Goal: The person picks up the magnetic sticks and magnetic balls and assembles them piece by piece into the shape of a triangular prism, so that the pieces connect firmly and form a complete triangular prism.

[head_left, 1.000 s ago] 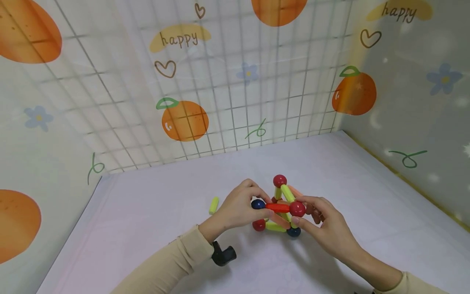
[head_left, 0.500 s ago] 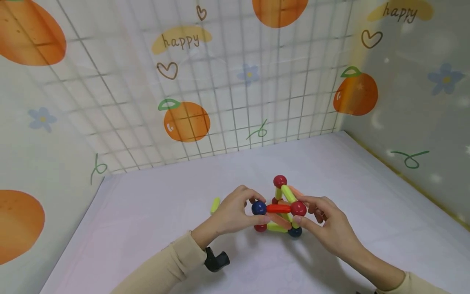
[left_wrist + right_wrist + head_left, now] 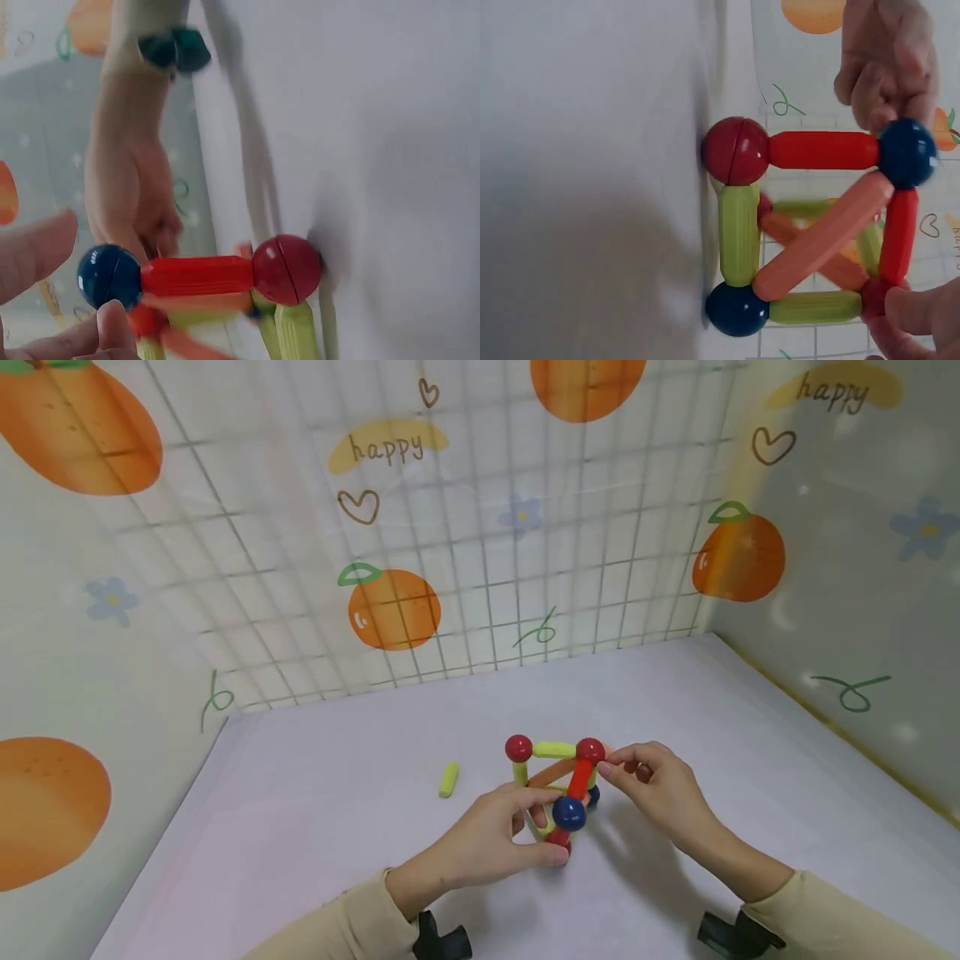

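Note:
A magnetic stick-and-ball frame of yellow-green, red and orange sticks stands on the table between the hands. Its upper blue ball [image 3: 569, 812] joins two red sticks [image 3: 825, 150] and an orange diagonal stick [image 3: 825, 234]. My right hand [image 3: 663, 789] pinches an upper red ball [image 3: 590, 751]; its thumb [image 3: 911, 306] partly covers that ball in the right wrist view. My left hand [image 3: 487, 835] is spread around the blue ball: a fingertip [image 3: 114, 322] touches it in the left wrist view, the thumb apart. A lower red ball [image 3: 736, 150] sits near the tabletop.
A loose yellow-green stick [image 3: 448, 779] lies left of the frame on the white table [image 3: 300, 827]. Black devices [image 3: 442, 939] are worn at the wrists. Patterned curtains with printed oranges [image 3: 393, 610] border the back and sides.
The frame has turned, bringing the blue ball and red stick toward the person. My left hand has moved nearer the person and loosened around the blue ball. My right hand has shifted slightly upward.

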A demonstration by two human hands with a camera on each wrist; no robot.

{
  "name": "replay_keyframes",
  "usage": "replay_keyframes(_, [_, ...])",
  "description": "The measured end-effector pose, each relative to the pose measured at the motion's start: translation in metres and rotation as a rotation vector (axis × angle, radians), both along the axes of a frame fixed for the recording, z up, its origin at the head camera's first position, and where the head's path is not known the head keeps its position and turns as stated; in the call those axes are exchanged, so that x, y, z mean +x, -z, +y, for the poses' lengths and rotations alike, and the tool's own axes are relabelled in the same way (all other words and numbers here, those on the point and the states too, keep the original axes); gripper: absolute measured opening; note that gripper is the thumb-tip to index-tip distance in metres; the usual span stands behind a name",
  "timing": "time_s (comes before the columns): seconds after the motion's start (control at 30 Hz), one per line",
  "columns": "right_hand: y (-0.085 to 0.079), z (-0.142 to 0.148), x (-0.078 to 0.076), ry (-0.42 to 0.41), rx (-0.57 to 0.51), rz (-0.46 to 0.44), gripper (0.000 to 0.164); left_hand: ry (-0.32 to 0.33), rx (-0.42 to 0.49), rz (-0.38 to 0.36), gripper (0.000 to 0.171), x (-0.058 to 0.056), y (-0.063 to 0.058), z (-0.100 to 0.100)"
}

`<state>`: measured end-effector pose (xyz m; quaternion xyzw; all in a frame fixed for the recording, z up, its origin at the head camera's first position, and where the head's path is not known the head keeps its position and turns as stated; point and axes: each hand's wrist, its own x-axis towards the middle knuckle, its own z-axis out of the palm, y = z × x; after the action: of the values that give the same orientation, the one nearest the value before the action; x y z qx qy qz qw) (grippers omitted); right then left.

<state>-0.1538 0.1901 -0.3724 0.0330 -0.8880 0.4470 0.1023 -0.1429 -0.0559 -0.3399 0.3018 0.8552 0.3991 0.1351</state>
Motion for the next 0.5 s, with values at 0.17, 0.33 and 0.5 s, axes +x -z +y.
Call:
replay_keyframes(0.17, [0.001, -0.008, -0.007, -0.071, -0.05, -0.075, 0.032, 0.091, -0.005, 0.05, 0.062, 0.008, -0.001, 0.005])
replay_keyframes(0.33, [-0.002, -0.009, 0.001, -0.085, -0.062, -0.116, 0.034, -0.047, -0.083, 0.33, 0.059, 0.003, -0.004, -0.01])
replay_keyframes(0.5, [-0.006, -0.006, 0.026, -0.097, -0.013, -0.044, 0.035, -0.262, -0.122, 0.423, 0.051, -0.014, 0.0, -0.037])
